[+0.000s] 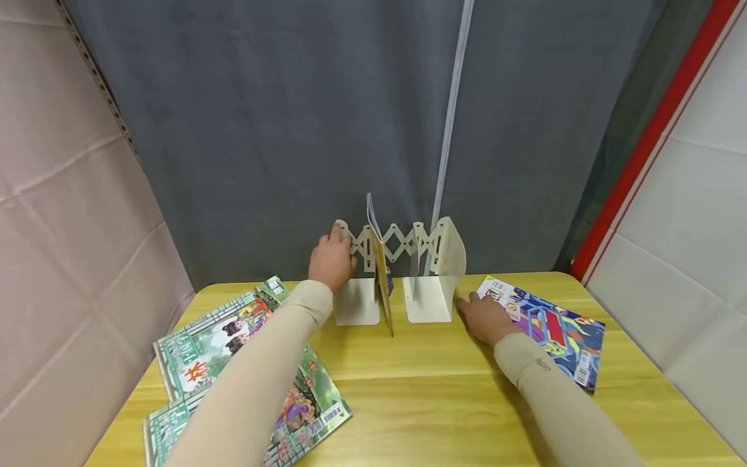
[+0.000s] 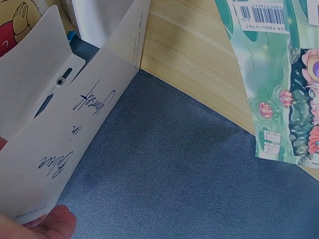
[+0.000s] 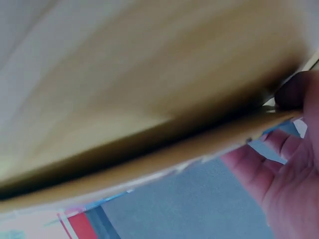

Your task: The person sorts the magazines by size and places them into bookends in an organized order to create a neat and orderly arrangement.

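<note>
— Bookstand first: the cream-white metal expandable bookstand with a scissor lattice [image 1: 403,272] stands at the far edge of the yellow wooden table [image 1: 432,389], right against the grey curtain [image 1: 262,130]. Where are the hands?

— The left hand [image 1: 331,261] is on the stand's left end plate, fingers curled over its top edge and gripping it. In the left wrist view a fingertip [image 2: 52,224] shows at the bottom, beside the plate printed with "Believe in Yourself".

— Anything in the stand?

— One thin book with a yellow-edged cover [image 1: 382,272], upright between the two base plates, leaning a little.

— And the right hand?

— The right hand [image 1: 486,318] lies on the table just right of the stand's right base, touching the near corner of a colourful blue, red and yellow magazine [image 1: 551,331] that lies flat. From the right wrist view, the fingers [image 3: 279,164] curl under the magazine's blurred edge and a fingertip sits above it, so it pinches that edge.

— What else is on the table?

— Two green illustrated magazines [image 1: 245,363] lie overlapping at the left, partly under the left sleeve.
</note>
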`<state>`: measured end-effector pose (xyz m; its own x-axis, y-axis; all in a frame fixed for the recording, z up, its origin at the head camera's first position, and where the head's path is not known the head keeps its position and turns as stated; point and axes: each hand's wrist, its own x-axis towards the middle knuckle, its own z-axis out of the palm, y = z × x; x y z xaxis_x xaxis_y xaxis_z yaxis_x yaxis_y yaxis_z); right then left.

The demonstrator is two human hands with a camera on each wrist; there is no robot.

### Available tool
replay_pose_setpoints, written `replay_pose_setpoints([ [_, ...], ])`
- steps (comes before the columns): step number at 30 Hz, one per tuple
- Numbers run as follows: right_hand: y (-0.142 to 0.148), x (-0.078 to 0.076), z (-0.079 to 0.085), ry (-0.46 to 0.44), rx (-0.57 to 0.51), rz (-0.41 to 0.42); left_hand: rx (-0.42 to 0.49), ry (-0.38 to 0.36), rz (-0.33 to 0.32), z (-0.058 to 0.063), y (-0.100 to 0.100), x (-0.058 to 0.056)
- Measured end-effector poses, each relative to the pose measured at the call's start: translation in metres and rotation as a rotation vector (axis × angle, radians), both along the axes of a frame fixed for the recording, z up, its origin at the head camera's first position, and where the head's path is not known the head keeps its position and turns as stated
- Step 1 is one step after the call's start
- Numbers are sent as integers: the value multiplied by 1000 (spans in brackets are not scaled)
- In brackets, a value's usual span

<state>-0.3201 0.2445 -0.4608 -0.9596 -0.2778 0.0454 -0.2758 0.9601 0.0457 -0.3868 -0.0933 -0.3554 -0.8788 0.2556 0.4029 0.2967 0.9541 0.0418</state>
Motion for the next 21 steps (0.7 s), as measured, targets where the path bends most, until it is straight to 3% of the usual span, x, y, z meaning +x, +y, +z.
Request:
replay_pose_setpoints([
  [11,9,-2,-2,91,-1,68,-1,32,-8,-2,0,-1],
  [21,10,-1,-1,104,-8,25,18,2,2,-2,1,0],
])
